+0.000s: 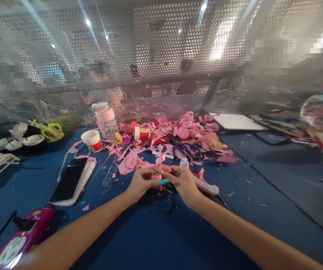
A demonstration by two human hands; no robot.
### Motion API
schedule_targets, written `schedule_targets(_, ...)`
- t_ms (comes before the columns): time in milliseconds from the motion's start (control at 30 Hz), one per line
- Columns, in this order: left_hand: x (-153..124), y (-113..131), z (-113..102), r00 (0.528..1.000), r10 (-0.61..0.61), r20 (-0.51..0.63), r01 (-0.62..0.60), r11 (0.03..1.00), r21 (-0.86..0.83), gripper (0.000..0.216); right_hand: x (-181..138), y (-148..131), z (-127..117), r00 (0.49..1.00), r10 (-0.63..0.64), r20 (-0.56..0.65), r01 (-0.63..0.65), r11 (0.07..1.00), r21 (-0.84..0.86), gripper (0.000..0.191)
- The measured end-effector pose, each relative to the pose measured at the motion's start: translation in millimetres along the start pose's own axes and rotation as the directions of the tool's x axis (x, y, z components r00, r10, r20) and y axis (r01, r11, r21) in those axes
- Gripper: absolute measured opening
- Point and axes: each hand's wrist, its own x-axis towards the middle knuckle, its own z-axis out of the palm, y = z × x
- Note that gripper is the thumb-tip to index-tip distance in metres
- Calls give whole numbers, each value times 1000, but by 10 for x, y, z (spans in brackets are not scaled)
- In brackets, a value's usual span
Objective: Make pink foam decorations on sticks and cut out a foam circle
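Both my hands meet over the blue table, fingers pinched together on a small pink paper piece. My left hand grips its left side. My right hand grips the right side and also has a small teal stick against its fingers. A heap of pink paper scraps lies just beyond the hands. A white glue bottle lies on its side under my right hand.
A black phone on a white case lies at left, with a paper cup, a clear water bottle and a red-labelled tube behind. A purple device sits near left. A perforated metal screen closes the back.
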Motion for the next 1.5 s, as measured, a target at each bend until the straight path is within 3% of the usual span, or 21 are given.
schedule_targets(200, -39, 58, 49, 996, 50, 74, -52, 998, 22, 33, 2, 28, 20, 996, -40, -74, 36, 998, -53, 31)
schedule_targets(367, -51, 10, 34, 999, 18, 28, -19, 997, 69, 34, -29, 44, 45, 994, -46, -98, 45, 999, -12, 30)
schedule_targets(500, -44, -9, 61, 999, -21, -48, 26, 995, 99, 23, -58, 59, 75, 998, -20, -61, 24, 998, 56, 33)
schedule_targets(667, -20, 0, 68, 998, -39, -47, 44, 994, 98, 22, -46, 89, 72, 999, -4, -49, 8, 997, 81, 30)
schedule_targets(867, 45, -44, -42, 994, -14, -107, 20, 998, 60, 24, 14, -99, -30, 998, -40, 52, 44, 996, -78, 28)
schedule_targets(967, 96, -46, -112, 994, -9, -106, 12, 1000, 26, 28, 42, -278, -158, 995, -67, 77, 87, 952, -294, 36)
schedule_targets(1033, 125, -41, -143, 993, -3, -114, 3, 1000, 4, 31, 42, -376, -287, 986, -167, 26, 156, 839, -521, 38)
schedule_targets(1067, 136, -39, -153, 992, 3, -122, -4, 1000, -5, 31, 31, -412, -362, 971, -241, 2, 182, 726, -663, 36)
schedule_targets(1167, 150, -43, -160, 990, 26, -139, -28, 1000, -12, 30, -45, -471, -599, 894, -438, 99, 180, 146, -973, 49)
schedule_targets(1200, 150, -47, -159, 989, 31, -146, -32, 999, -7, 30, -81, -476, -667, 899, -423, 115, 126, -2, -992, 54)
schedule_targets(1233, 150, -52, -158, 987, 34, -155, -34, 999, 1, 30, -118, -475, -723, 925, -355, 132, 106, -93, -990, 52)
schedule_targets(1300, 149, -61, -159, 984, 32, -178, -30, 999, 18, 31, -184, -457, -785, 967, -179, 184, 154, -168, -974, 40)
schedule_targets(1367, 152, -70, -163, 981, 27, -192, -22, 999, 24, 32, -225, -423, -781, 977, -94, 193, 171, -205, -964, 32)
schedule_targets(1500, 164, -77, -170, 979, 1, -204, 6, 999, 36, 33, -230, -333, -691, 987, -133, 91, 56, -250, -967, 24)
